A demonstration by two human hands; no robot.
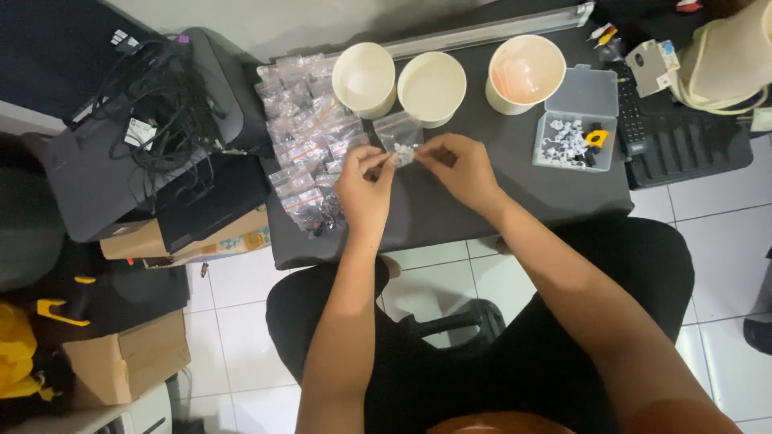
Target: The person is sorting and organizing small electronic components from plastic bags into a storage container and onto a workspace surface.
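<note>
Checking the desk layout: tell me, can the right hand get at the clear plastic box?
Probably yes: the clear plastic box lies open beside the right hand, bare desk between, though both hands hold a small bag.

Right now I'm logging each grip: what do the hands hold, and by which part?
Both hands, left and right, hold one small clear plastic bag, fingers pinching its lower edge from either side.

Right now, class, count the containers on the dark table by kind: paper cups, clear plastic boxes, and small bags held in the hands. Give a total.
Paper cups: 3 (left cup, middle cup, right cup)
Clear plastic boxes: 1 (lidded box)
Small bags held: 1 (clear bag, pinched by left hand and right hand)
Total: 5
</note>
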